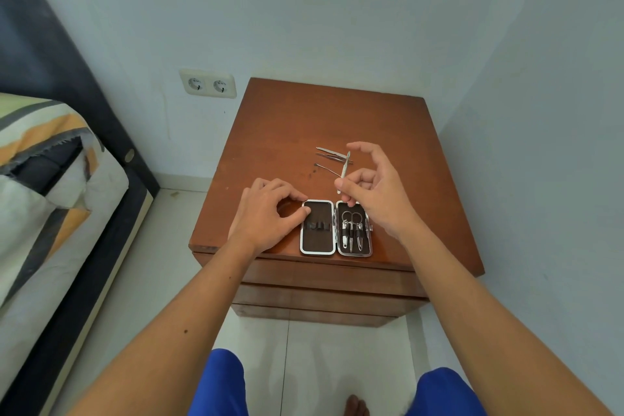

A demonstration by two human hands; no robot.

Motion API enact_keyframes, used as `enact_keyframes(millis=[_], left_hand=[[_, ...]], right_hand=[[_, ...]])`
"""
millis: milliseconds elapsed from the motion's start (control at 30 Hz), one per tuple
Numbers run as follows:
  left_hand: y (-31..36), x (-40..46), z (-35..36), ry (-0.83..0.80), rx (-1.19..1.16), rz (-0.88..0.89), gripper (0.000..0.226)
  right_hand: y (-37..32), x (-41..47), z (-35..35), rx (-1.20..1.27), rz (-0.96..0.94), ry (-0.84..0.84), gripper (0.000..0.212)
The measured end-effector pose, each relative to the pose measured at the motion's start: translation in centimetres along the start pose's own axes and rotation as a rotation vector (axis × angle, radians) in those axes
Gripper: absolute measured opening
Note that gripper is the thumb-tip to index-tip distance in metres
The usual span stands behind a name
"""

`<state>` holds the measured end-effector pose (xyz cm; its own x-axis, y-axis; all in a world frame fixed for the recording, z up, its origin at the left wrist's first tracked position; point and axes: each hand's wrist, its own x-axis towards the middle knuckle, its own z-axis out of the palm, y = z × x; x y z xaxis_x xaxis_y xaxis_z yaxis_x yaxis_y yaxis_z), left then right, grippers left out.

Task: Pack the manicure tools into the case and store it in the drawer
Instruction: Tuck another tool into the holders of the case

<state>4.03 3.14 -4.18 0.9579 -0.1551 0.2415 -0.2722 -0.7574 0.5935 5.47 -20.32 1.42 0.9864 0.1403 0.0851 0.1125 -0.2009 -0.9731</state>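
An open manicure case (317,245) with a chrome rim lies flat near the front edge of a brown wooden nightstand (287,132). Its right half holds small scissors and two clippers (353,230) under straps; the left half's straps are bare. My left hand (266,216) rests at the case's left edge, thumb and a fingertip touching the rim. Just behind the case, my right hand (371,186) pinches a thin metal tool (344,170) that points up and away. Three more slim metal tools (329,157) lie on the top behind it.
Closed drawer fronts (324,294) sit below the nightstand top. A bed with patterned bedding (44,179) stands at the left, a double wall socket (207,83) behind it. Walls close in at the back and right. My knees in blue shorts (219,382) are at the bottom.
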Motion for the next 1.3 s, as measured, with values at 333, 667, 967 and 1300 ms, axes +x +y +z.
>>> enact_keyframes(millis=[333,667,967,1300], left_hand=[[-0.1,0.1,0.0,-0.003,0.001,0.000,0.021],[-0.6,0.2,0.3,0.018,-0.043,0.012,0.013],[-1.0,0.3,0.2,-0.018,-0.054,0.012,0.014],[-1.1,0.4,-0.1,-0.055,-0.027,0.012,0.019]], right_hand=[[2.0,-0.4,1.3,-0.269,0.024,-0.057,0.035],[2.1,-0.1,2.7,-0.295,0.023,-0.074,0.028],[2.6,0.4,3.3,-0.319,0.005,-0.082,0.030],[3.2,0.3,3.4,-0.528,-0.059,-0.145,0.048]])
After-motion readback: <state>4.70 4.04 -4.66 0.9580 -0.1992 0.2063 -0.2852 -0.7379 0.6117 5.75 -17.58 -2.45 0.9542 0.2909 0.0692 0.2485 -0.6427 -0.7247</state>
